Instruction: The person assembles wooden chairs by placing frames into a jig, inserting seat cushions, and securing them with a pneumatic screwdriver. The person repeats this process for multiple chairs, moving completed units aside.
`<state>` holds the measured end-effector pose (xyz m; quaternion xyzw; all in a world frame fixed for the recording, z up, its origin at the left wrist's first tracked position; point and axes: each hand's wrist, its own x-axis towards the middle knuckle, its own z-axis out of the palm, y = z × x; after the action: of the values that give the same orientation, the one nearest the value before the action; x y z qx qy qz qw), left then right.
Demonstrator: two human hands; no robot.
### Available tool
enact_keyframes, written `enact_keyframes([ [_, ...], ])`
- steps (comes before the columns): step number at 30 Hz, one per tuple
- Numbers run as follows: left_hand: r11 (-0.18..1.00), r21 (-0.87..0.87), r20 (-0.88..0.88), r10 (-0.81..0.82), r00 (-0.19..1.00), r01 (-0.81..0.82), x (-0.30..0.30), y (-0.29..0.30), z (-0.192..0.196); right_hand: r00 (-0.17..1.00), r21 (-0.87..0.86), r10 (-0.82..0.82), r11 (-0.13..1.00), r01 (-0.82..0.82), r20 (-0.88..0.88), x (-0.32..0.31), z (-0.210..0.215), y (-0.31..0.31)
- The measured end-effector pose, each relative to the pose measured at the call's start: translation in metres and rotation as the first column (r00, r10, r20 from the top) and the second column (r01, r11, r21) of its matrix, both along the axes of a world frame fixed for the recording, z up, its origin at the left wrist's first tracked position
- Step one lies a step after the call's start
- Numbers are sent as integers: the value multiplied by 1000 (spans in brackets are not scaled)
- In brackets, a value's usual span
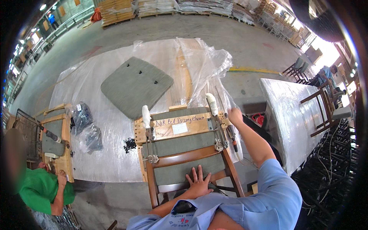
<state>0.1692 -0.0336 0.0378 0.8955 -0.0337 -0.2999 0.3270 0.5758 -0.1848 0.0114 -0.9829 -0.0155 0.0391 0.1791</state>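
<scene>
The left hand lies flat, fingers spread, on the green seat pad of the chair at the near edge of the plastic-covered counter. The right hand reaches to the jig's right end, fingers curled there; whether they grip anything I cannot tell. Should the pad shift under that flat palm, it could sit crooked in the frame, and fingers near the clamp risk a pinch.

Concrete floor, plastic-wrapped tables, stacked lumber, bright daylight at right

Glossy brown wood chair frame, matt grey-green cloth seat cushion, crinkled clear plastic sheet.
</scene>
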Motion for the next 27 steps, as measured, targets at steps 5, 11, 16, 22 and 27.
enact_keyframes([
  [5, 990, -55, -77, -135, 988, 131, 48, 30, 37, 884, 805, 163, 508, 305, -438, 40, 67, 131],
  [11, 809, -296, 648, 561, 515, -508, 163, 158, 125, 1000, 701, -7, 713, 4, 2, 21, 91, 133],
  [16, 584, -119, 691, 629, 355, -803, 228, 280, 52, 979, 730, 201, 671, -131, -10, -48, 178, 87],
  [22, 500, -120, 427, 806, 410, -858, 257, 315, 9, 939, 701, 53, 651, -290, 339, -99, 187, 95],
  [27, 396, -394, 505, 847, 164, -830, 253, 322, 19, 861, 599, 0, 718, -353, 508, -96, 165, 105],
])
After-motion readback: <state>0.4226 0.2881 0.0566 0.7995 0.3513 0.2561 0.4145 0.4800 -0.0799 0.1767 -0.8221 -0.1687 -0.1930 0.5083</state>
